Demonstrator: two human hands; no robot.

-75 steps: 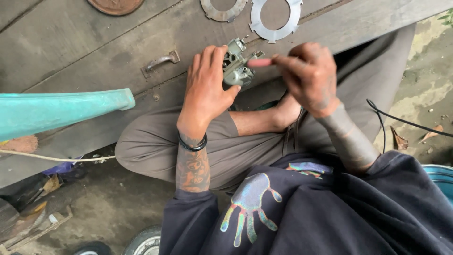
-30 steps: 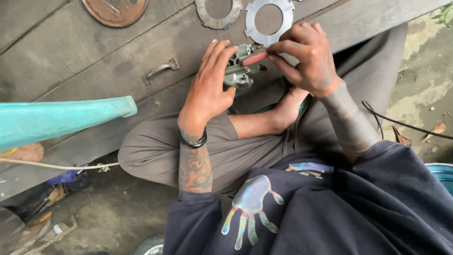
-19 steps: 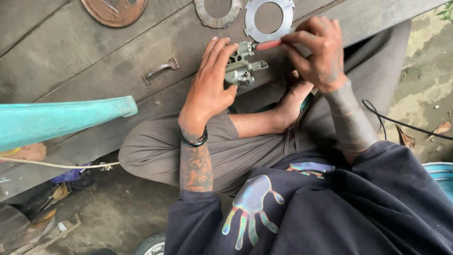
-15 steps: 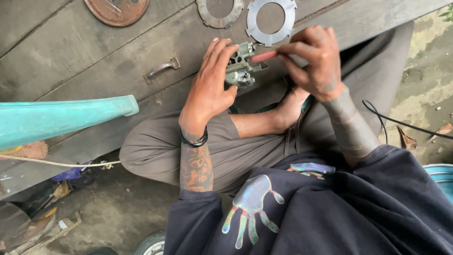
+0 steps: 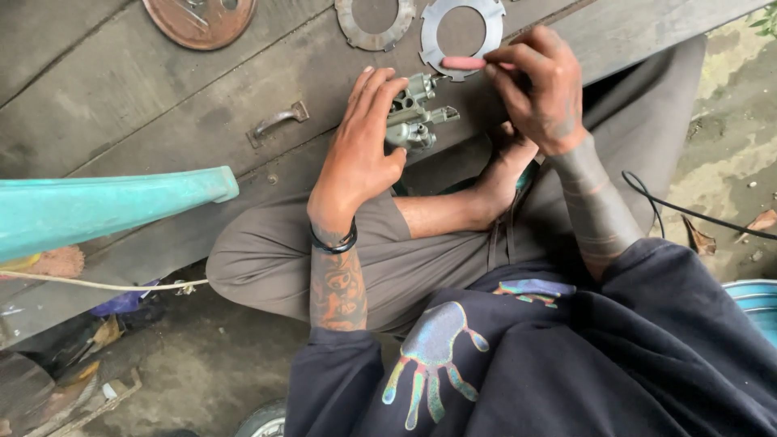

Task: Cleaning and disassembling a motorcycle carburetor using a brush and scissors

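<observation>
The small cast-metal part point(image 5: 414, 113), grey, knobbly and dull, is resting against the left hand point(image 5: 360, 154), whose fingers are lying extended along its side, with the thumb tucked beneath it. A pink-handled tool point(image 5: 465, 62) is lying roughly level just up and right of it, pinched closed in the right hand point(image 5: 538, 89), its tip hidden. Beyond, thin notched steel rings point(image 5: 461, 32) and a rusty disc point(image 5: 198, 16) are lying flat on the worn grey wooden boards point(image 5: 121, 105).

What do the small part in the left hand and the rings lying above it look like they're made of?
The small part looks like cast metal, dull grey-green with bright fittings. The lighter ring seems thin sheet steel, pale with a notched edge; the darker ring looks like rusty or coated metal.
</observation>
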